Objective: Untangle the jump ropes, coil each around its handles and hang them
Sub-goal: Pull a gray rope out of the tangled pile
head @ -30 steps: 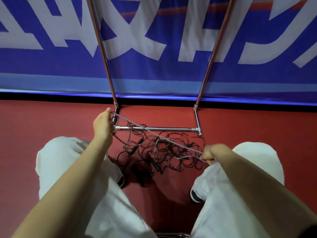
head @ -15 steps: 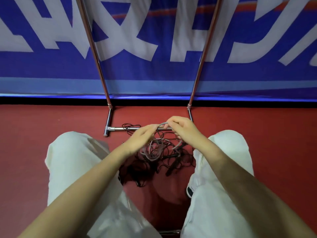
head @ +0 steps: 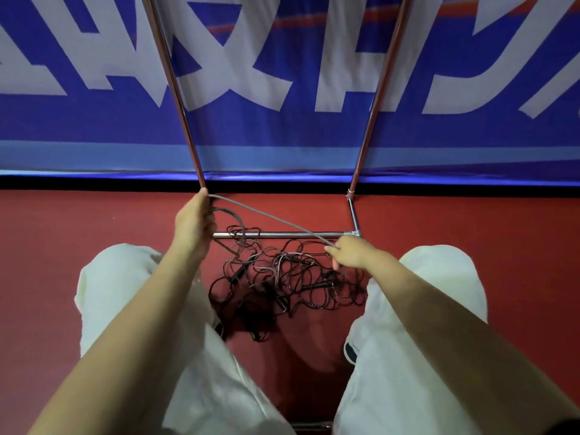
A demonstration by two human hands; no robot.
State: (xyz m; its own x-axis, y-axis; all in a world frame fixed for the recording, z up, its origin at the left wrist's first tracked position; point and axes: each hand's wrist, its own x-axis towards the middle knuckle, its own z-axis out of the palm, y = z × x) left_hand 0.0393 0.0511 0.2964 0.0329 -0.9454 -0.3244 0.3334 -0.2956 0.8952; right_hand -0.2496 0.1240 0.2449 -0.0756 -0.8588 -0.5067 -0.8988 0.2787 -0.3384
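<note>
A tangle of dark jump ropes (head: 292, 277) with black handles lies on the red floor between my knees. One grey rope (head: 270, 216) is stretched taut between my hands. My left hand (head: 194, 221) grips its upper end with several loops hanging from the fist. My right hand (head: 350, 254) pinches the rope lower down, just above the pile. A metal hanging rack (head: 282, 235) stands behind the pile, its base bar on the floor and two poles rising up.
A blue banner with white lettering (head: 282, 89) covers the wall right behind the rack. My white-trousered knees (head: 125, 293) flank the pile on both sides, and a dark shoe (head: 350, 351) shows at the right. Red floor extends left and right.
My hands were together over the pile half a second ago; they have since pulled apart, the left up and leftward, the right down and rightward, stretching the grey rope taut.
</note>
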